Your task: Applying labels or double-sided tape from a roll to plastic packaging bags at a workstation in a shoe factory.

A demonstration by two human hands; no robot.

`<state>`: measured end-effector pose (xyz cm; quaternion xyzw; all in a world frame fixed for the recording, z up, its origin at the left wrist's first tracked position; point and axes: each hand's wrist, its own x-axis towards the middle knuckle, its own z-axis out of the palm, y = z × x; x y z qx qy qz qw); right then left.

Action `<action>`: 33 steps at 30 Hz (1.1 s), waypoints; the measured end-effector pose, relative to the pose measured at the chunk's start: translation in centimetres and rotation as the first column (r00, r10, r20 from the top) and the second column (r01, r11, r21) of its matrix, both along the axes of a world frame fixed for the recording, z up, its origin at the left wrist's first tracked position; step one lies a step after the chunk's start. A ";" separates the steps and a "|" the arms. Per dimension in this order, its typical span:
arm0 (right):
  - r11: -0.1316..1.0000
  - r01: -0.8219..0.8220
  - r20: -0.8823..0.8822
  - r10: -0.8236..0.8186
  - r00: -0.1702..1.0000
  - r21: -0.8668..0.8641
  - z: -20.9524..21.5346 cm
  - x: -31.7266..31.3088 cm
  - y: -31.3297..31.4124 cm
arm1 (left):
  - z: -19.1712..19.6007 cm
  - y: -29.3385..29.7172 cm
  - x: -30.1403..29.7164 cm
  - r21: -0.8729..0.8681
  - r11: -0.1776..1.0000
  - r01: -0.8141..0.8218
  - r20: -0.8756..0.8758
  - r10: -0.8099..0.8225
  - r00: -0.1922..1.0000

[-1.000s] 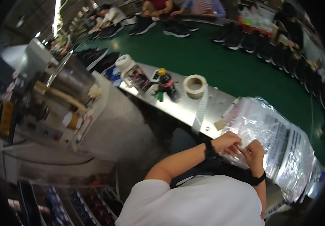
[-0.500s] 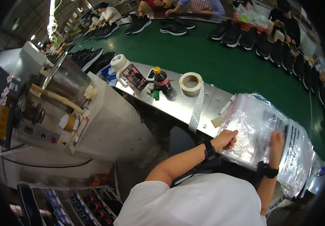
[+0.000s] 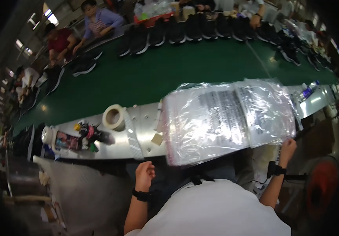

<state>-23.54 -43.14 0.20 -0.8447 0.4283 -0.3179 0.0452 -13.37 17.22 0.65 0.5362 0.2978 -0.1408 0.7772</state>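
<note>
Two stacks of clear plastic bags with dark print lie side by side on a metal ledge: a wide left stack (image 3: 201, 126) and a right stack (image 3: 263, 114). My left hand (image 3: 145, 175) hangs before the ledge, left of the bags, its fingers curled in with nothing visible in them. At the near right corner of the right stack is my right hand (image 3: 288, 148), its fingers drawn together. Whether they pinch a bag there is too blurred to tell. Both wrists wear black bands.
On the ledge stand a tape roll (image 3: 114, 117) with its strip hanging down, a dark drink bottle (image 3: 92, 133), a phone (image 3: 67, 141) and a white jug (image 3: 49, 135). Beyond runs a green conveyor (image 3: 138, 78) with black shoes (image 3: 169, 31) and co-workers. A round reddish fan-like object (image 3: 322, 185) stands at right.
My view has swung to the right. My left hand has come off the bags to in front of the ledge; my right hand has shifted from over the bags to their near right corner.
</note>
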 end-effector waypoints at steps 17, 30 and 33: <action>-0.174 -0.907 0.360 0.932 -0.026 0.384 11.2 12.9 34.0 | -8.8 -0.1 2.6 0.257 0.941 -0.221 0.270 0.150 0.951; -0.420 -0.563 0.479 0.876 -0.047 0.712 9.5 12.3 38.2 | 5.0 -5.4 -1.8 -0.152 0.980 0.126 0.327 -0.071 0.942; -0.504 -0.419 0.551 0.834 -0.010 0.755 8.8 12.2 37.1 | 5.7 -5.3 -2.5 -0.212 0.975 0.073 0.292 -0.008 0.956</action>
